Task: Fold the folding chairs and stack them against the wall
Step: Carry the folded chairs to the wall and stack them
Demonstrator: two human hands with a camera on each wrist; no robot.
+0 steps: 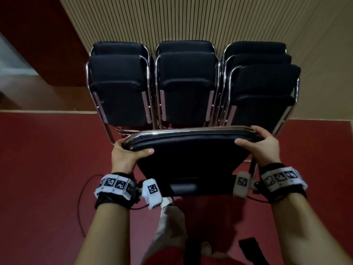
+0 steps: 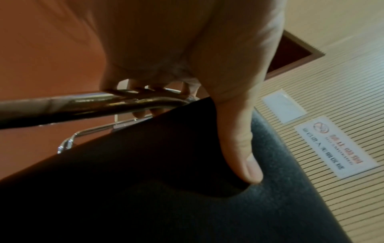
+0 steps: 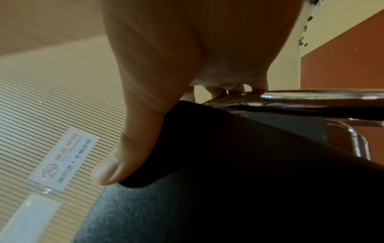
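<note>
A folded chair (image 1: 191, 157) is gripped at its top corners by the left hand (image 1: 127, 156) and right hand (image 1: 262, 146), thumbs pressed on the padding, fingers curled behind the frame. Stacked chairs (image 1: 188, 87) are seen at 12 o'clock against the wall (image 1: 191, 18). The held chair's legs are hidden.

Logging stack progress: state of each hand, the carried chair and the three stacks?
held chair: folded, gripped at both top corners, in front of the stacks
left hand: grips top-left corner
right hand: grips top-right corner
left stack: two folded chairs, leaning on wall
middle stack: two folded
right stack: three folded
</note>
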